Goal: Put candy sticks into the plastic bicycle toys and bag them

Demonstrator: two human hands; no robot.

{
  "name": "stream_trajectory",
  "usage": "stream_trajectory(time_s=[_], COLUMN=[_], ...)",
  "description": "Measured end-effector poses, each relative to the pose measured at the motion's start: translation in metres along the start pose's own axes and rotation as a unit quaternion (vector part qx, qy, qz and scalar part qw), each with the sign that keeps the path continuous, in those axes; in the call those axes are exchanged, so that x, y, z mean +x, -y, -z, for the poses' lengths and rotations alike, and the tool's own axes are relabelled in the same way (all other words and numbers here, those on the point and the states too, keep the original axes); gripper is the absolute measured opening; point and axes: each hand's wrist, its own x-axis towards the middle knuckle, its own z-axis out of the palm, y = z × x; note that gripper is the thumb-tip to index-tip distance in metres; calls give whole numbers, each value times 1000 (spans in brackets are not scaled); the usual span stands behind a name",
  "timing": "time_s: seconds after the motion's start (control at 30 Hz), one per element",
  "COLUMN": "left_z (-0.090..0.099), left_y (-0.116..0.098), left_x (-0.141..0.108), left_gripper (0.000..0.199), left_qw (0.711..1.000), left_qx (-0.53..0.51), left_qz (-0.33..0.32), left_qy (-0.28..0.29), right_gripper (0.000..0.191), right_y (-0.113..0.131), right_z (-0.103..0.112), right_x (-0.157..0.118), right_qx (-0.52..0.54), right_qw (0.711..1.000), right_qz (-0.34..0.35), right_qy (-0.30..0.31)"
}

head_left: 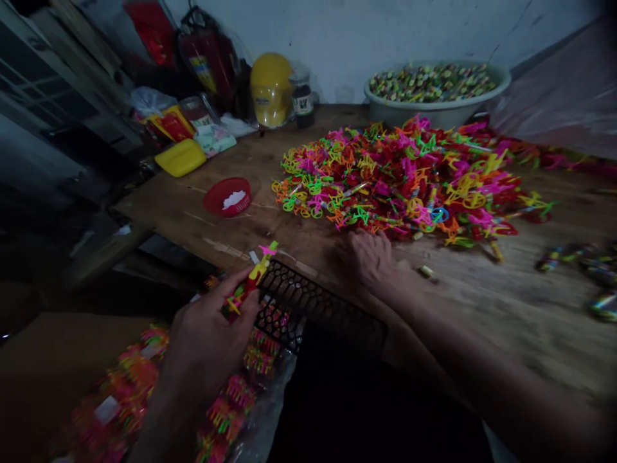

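My left hand (212, 321) is closed around a small bundle of bright plastic toys (258, 273), with yellow, pink, green and red parts sticking up past the thumb and fingers. Beneath and beside it lies a black openwork plastic basket (313, 296) at the table's front edge. My right hand (371, 257) rests at the near edge of a large pile of colourful plastic toys (385, 173), many with spoked wheels and some with clear tubes. Its fingers are curled down, and the fingertips are hidden, so what they grip cannot be made out.
A red dish (229, 196) with white pieces lies on the wooden table (164, 199). Behind the pile stands a grey tub (434, 112) of small cylinders. A yellow helmet (270, 83) is by the wall. Below left, a cardboard box (58, 360) borders packed toys (135, 373).
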Motion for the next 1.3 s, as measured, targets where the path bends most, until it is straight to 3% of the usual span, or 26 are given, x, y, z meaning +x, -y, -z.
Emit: stream_trajectory(time_s=[0.1,0.23,0.37,0.43,0.5,0.57,0.67,0.83,0.97,1.13,1.2,1.3], left_z=[-6,-33,-63,-74,-82,-87,-92,-91,-79,-77,-85,-96], left_y=[-5,-31,-70,-90,-108,-121,-129,-120,-115,-122,-122,-118], left_x=[-2,3,7,5,2,0,-2,-4,-2,14,22,27], left_gripper=[34,30,32,36,42,50,62,80,69,52,52,53], left_qw=[1000,996,991,988,988,990,990,983,970,951,944,931], left_qx=[-11,-59,-79,-77,-49,-12,-1,-92,-135,-152,-170,-222], left_qz=[-9,-60,-86,-107,-120,-125,-118,-134,-191,-258,-267,-258], left_qy=[3,33,60,80,82,71,76,81,73,74,91,128], right_gripper=[30,17,22,23,23,20,16,21,19,19,19,14], right_y=[-3,-21,-36,-42,-48,-55,-64,-68,-70,-75,-71,-54], right_z=[5,50,93,98,93,85,78,82,82,84,88,89], right_x=[-6,-20,-72,-106,-135,-155,-169,-164,-152,-149,-147,-135], right_qx=[-24,-43,146,213,188,98,-48,-195,-206,-149,-94,-32], right_qw=[1000,989,943,910,903,923,957,955,960,974,982,985], right_qz=[-16,-132,-273,-325,-344,-330,-260,-215,-187,-171,-161,-154], right_qy=[-2,-42,-119,-143,-173,-172,-123,-67,2,23,4,-71])
